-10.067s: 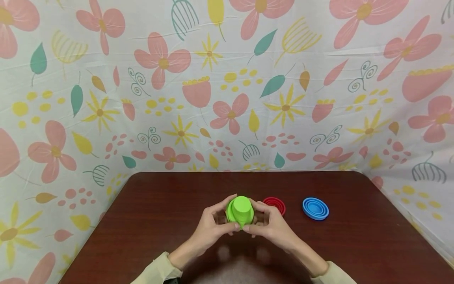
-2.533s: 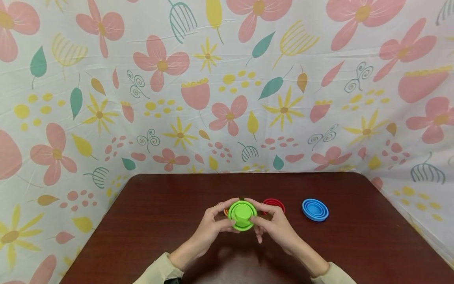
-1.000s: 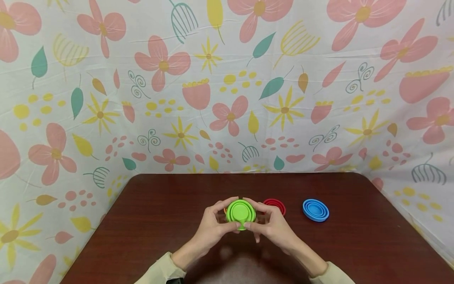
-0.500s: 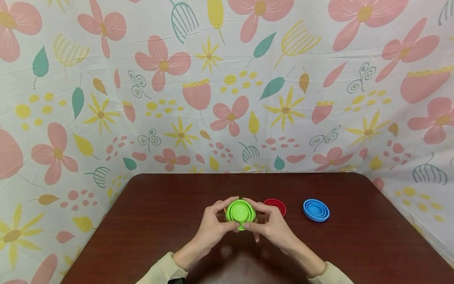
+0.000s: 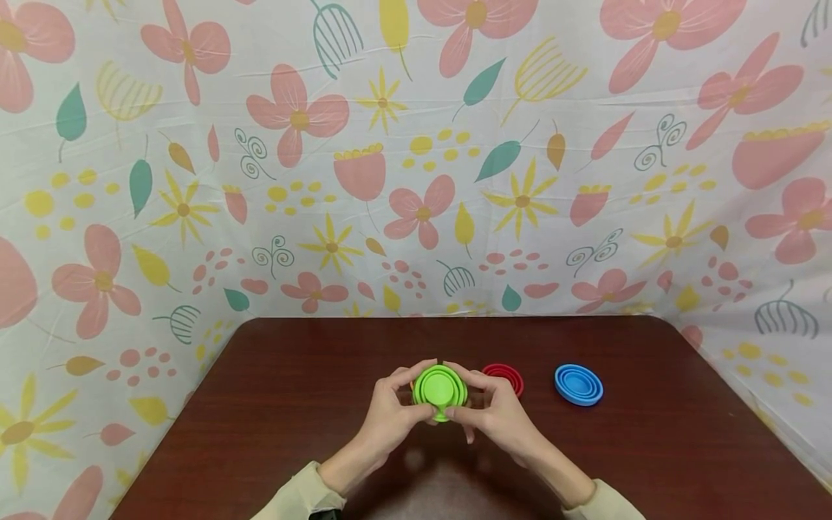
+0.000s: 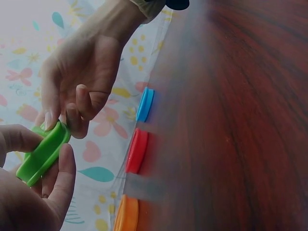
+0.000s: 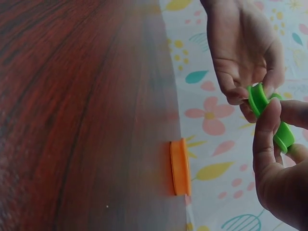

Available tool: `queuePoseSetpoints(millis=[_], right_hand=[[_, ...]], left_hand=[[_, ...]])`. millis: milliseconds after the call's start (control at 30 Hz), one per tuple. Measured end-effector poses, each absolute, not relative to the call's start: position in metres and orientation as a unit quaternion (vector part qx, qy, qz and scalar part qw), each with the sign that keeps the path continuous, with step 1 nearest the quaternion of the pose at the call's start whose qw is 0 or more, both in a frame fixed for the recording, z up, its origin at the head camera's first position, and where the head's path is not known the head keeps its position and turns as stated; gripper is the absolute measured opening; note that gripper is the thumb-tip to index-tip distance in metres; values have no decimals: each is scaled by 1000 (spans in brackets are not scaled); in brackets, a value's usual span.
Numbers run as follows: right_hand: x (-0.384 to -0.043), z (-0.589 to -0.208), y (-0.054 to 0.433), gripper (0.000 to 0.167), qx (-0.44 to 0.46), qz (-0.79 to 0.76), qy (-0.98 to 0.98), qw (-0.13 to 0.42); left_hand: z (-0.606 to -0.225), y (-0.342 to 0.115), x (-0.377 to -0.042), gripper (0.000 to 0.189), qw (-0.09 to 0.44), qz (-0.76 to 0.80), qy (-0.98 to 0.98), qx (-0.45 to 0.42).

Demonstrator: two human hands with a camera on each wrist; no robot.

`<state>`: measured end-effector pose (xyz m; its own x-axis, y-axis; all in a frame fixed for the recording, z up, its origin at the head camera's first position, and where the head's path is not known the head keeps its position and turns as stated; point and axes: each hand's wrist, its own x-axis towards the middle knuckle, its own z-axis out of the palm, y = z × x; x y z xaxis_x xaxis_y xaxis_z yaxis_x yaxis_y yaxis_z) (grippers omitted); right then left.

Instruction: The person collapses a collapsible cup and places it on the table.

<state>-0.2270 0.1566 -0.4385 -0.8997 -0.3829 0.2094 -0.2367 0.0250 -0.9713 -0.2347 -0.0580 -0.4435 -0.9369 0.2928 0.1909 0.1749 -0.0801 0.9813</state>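
A green collapsible cup (image 5: 438, 388) with concentric rings and a small tab at its lower edge is held up over the table in the head view. My left hand (image 5: 390, 408) grips its left rim, thumb at the lower edge and fingers behind. My right hand (image 5: 497, 408) pinches the other side, its thumb close to the left thumb. Both wrist views show the green cup (image 6: 45, 151) (image 7: 262, 108) edge-on and flattened between the hands. Fingers behind it are partly hidden in the head view.
A red ringed piece (image 5: 505, 378) lies on the brown table (image 5: 312, 375) behind my right hand, partly covered. Farther right lies a similar blue one (image 5: 578, 384). An orange one (image 7: 180, 167) is nearly hidden behind my left hand. Flowered cloth (image 5: 416, 144) hangs behind.
The green cup's middle stuck out ten seconds ago; now its rings lie nearly flat. My right thumb has moved from its face to the lower edge. In the last second, almost nothing moved.
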Motion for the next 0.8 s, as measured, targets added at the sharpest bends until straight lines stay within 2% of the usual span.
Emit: queuePoseSetpoints(millis=[433,800], right_hand=[[-229,-442,155,65,-227,-672,703,56],[-231,-442,166,66,-267,-676,681,86]], left_hand=[[-444,-60,-234,70,52,727,664,168],[-446,-71,-238,73,129,728,626,249]])
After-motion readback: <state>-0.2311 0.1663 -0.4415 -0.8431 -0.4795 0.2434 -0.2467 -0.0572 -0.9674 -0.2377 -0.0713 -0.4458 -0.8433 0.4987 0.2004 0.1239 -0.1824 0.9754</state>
